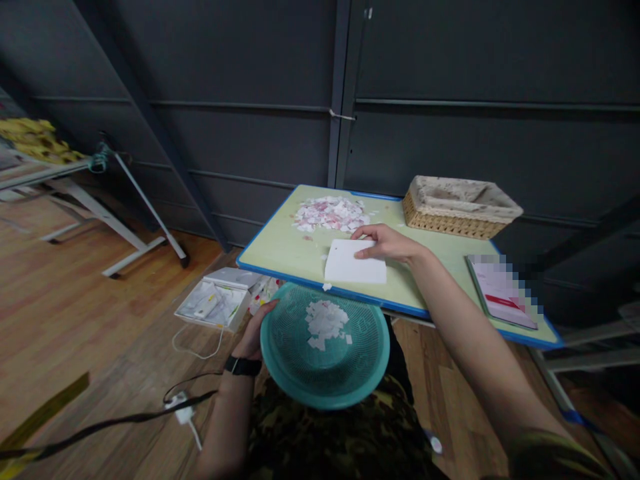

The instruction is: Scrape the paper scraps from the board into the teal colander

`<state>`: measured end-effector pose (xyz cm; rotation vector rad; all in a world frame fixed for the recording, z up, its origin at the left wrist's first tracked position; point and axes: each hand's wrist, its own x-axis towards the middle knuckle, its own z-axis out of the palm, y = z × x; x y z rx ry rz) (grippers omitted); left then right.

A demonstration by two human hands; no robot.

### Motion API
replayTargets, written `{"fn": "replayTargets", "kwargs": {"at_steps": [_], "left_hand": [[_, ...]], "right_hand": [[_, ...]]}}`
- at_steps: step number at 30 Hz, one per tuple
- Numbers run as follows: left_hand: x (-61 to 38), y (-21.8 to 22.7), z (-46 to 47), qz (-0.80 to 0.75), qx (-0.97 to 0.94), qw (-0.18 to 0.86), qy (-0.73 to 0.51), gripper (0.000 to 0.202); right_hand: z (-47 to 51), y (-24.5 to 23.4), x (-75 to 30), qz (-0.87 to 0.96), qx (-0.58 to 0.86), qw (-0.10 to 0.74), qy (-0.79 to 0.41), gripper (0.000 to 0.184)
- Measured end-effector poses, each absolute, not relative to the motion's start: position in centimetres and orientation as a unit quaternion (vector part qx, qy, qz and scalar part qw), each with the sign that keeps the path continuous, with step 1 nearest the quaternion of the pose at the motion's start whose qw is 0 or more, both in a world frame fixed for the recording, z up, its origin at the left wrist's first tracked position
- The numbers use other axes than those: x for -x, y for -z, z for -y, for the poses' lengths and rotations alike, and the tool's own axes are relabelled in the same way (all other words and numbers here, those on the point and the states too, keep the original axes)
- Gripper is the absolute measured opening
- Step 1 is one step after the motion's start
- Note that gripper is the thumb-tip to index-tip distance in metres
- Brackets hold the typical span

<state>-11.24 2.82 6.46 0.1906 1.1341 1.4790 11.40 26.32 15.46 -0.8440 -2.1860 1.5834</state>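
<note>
My left hand (254, 331) grips the left rim of a green plastic colander (280, 363), held just below the table's front edge. Inside the colander lies a small heap of white paper scraps (326, 319). On the light green tabletop (273, 243), my right hand (383, 243) has its thumb on top of a flat white card (353, 263) with a small hole near one corner; the fingers curl around its far edge. One scrap (327, 287) sits at the table edge above the colander. Behind the card spreads a pile of white and pinkish paper scraps (333, 213).
A wicker basket (450, 223) with a cloth liner stands at the table's back right. A phone or tablet (493, 283) lies at the right edge. On the floor at left are an open white box (215, 303), cables and a power strip (180, 405). A dark panelled wall (250, 80) rises behind.
</note>
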Motion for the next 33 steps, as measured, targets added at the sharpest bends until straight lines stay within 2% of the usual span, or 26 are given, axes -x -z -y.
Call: {"fn": "replayTargets", "kwargs": {"at_steps": [2,3,7,9,16,22,28,33], "left_hand": [[11.3,-6.3,-2.7,-0.489,-0.08,0.595,-0.633,0.009],[11.4,-6.2,-2.7,-0.489,-0.079,0.597,-0.631,0.009],[11.7,-5.9,-2.6,-0.485,-0.077,0.603,-0.629,0.011],[11.8,-6.0,-2.6,-0.481,-0.076,0.604,-0.631,0.014],[11.9,-6.0,-2.7,-0.473,-0.087,0.602,-0.637,0.018],[12.0,-5.9,-2.6,-0.478,-0.08,0.59,-0.645,0.016],[11.9,-5.9,-2.6,-0.488,-0.078,0.586,-0.643,0.022],[12.3,-5.2,-2.6,-0.477,-0.084,0.597,-0.64,0.024]], "right_hand": [[-26.0,-15.6,-11.3,0.762,0.278,0.127,-0.571,0.044],[-26.0,-15.6,-11.3,0.756,0.279,0.138,-0.576,0.044],[-26.4,-15.6,-11.3,0.72,0.343,0.284,-0.532,0.044],[-26.9,-15.3,-11.3,0.712,0.38,0.316,-0.499,0.043],[-27.2,-14.3,-10.9,0.747,0.365,0.277,-0.482,0.042],[-26.1,-15.2,-11.0,0.758,0.318,0.195,-0.534,0.046],[-26.4,-14.8,-10.6,0.719,0.332,0.29,-0.538,0.048],[-25.6,-14.0,-9.8,0.743,0.312,0.245,-0.54,0.045]]}}
